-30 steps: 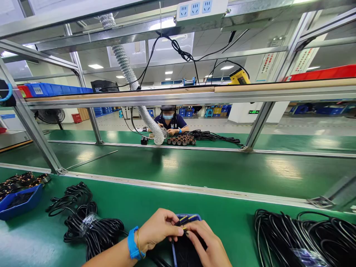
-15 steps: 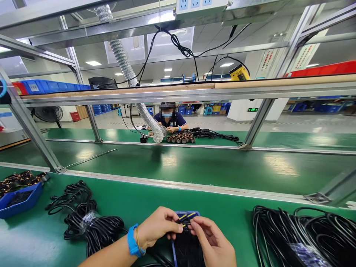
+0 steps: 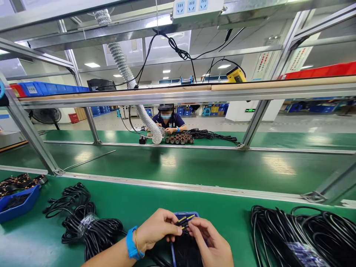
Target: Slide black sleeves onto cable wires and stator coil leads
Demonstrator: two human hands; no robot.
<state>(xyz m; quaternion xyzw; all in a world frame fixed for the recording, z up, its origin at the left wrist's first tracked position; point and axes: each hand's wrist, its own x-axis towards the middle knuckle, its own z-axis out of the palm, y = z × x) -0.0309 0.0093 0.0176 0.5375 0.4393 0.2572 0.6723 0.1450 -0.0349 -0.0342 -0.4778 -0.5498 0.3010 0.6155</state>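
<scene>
At the bottom centre, my left hand (image 3: 160,227) comes in from the left, thumb and fingers pinched on thin black-and-yellow wires (image 3: 182,221). My right hand (image 3: 211,239) pinches the same small cluster from the other side, and the two sets of fingertips almost meet. What exactly lies between the fingertips is partly hidden. Just beneath both hands sits a blue tray (image 3: 172,249) with dark contents that I cannot make out. Black cable (image 3: 160,257) runs below my left wrist.
Tied black cables (image 3: 97,231) lie on the left, more coiled cables (image 3: 311,230) on the right. A blue bin (image 3: 20,209) and copper-wound parts (image 3: 20,182) are far left. A metal frame (image 3: 178,97) spans ahead. Across the bench sits a person (image 3: 178,122) beside a silver duct (image 3: 144,115).
The view has shifted slightly. Both hands stay pinched over the tray, with the yellow wire ends turned a little between the fingers.
</scene>
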